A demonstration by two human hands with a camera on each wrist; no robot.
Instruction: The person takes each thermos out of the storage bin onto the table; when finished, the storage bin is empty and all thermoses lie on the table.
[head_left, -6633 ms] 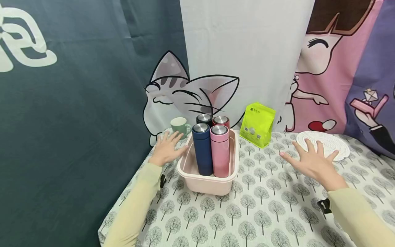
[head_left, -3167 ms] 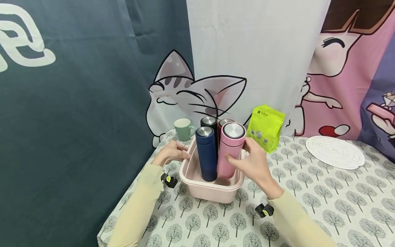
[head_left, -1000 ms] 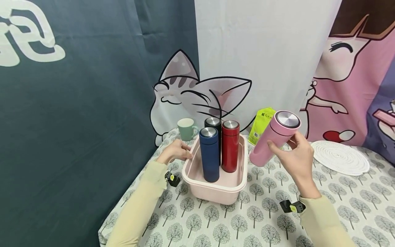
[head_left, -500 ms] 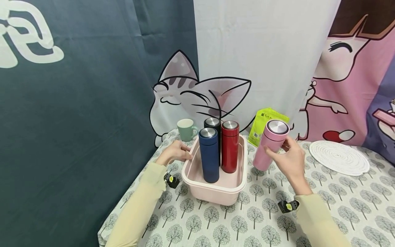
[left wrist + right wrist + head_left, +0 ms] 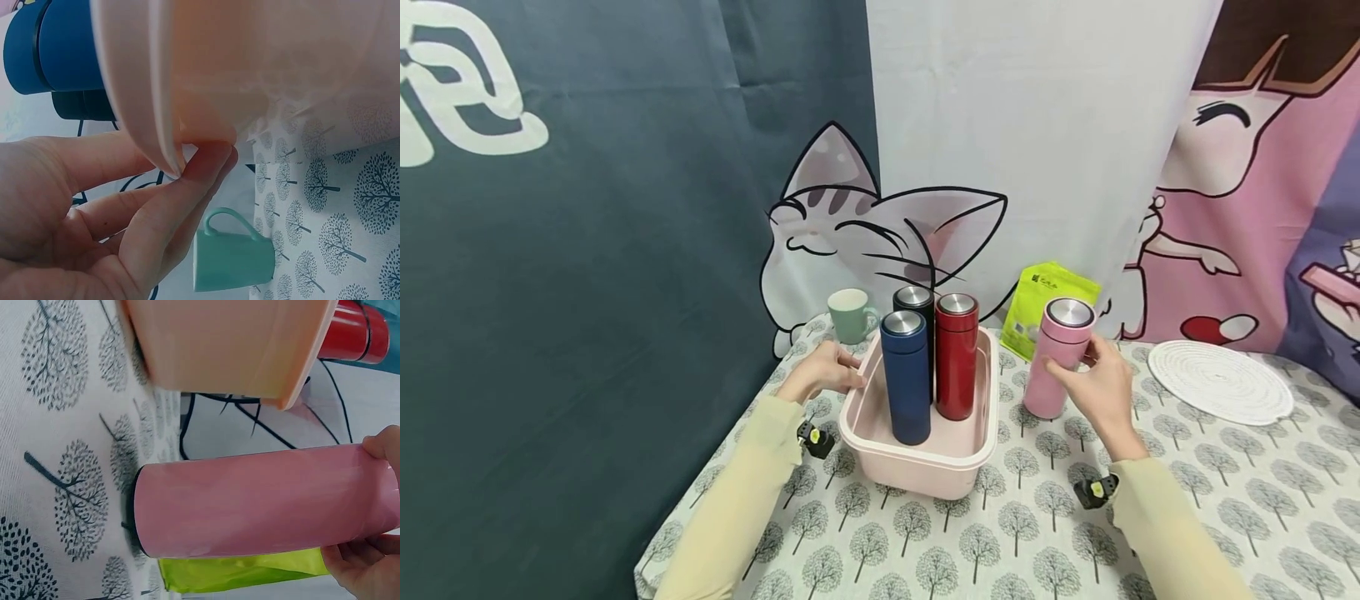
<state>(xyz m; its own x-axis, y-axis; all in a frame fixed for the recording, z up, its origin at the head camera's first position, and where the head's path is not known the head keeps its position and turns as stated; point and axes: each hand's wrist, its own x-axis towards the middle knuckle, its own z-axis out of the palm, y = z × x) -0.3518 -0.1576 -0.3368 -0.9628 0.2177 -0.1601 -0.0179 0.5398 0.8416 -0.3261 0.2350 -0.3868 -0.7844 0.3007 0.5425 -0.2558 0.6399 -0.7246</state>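
Right hand point(image 5: 1105, 387) curls round the pink silver-capped cylindrical bottle point(image 5: 1046, 388), near-upright, just right of the pale-pink plastic bin point(image 5: 917, 475)! Left hand point(image 5: 822, 370) pinches the bin's rim; inside stand 3 more cylinders: navy bottle point(image 5: 907, 383), red bottle point(image 5: 957, 360), black bottle point(image 5: 926, 308).

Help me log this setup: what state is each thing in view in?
Pale-pink tub: uncovered, rim pinched by the left hand.
Pink flask: capped, held in the right hand; base contact unclear.
Navy flask: capped, upright in the tub.
Red flask: capped, upright in the tub.
Black flask: capped, upright, partly hidden.
Green mug: upright.
Yellow-green pouch: standing, partly hidden; seal unclear.
White coiled mat: lying flat.
Tree-print tablecloth: spread out.
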